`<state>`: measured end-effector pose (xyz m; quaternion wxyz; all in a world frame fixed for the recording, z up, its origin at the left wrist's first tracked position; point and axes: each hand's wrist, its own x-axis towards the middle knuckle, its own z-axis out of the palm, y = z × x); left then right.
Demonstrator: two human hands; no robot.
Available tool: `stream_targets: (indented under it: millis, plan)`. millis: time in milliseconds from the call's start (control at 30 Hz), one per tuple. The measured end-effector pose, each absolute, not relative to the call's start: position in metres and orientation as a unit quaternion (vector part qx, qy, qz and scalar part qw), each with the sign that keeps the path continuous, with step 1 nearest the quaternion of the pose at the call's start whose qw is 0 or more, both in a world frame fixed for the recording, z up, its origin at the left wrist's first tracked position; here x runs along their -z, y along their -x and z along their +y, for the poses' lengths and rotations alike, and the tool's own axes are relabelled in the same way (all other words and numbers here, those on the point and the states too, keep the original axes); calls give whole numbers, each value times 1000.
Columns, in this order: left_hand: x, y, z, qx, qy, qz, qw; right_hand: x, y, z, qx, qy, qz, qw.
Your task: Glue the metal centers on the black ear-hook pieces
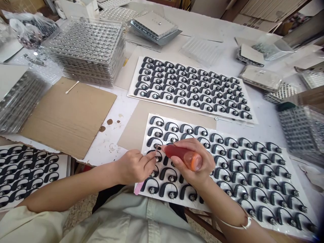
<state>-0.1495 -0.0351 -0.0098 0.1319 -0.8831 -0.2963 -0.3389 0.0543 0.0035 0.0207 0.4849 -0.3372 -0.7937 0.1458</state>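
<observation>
My right hand [194,162] is closed round a small red-orange squeeze bottle [183,156], its tip pointing left at a black ear-hook part [157,145] on the near white sheet [286,153]. My left hand [135,166] is curled beside the tip, thumb and forefinger pinched at a part on the sheet; what they pinch is too small to name. The sheet holds several rows of black ear-hook parts with round metal centres.
A second filled sheet [136,82] lies behind the near one, a third [64,162] at the near left. A brown cardboard piece [68,118] with a cotton swab [72,87] lies left. Stacks of clear blister trays [88,50] stand at the back left and right.
</observation>
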Motion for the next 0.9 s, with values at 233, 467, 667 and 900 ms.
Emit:
stream_targets:
  millis: [233, 467, 667, 900]
  plan:
    - [10, 148, -35, 352, 880, -293, 122, -17, -58, 3, -143, 341, -793, 484]
    - [9, 148, -35, 356, 878, -296, 119, -17, -60, 1, -136, 357, -786, 487]
    - [11, 148, -36, 358, 878, -299, 108, -21, -60, 0, -154, 382, -772, 484]
    - [6, 150, -33, 365, 875, -304, 90, -56, -80, -11, -181, 456, -729, 478]
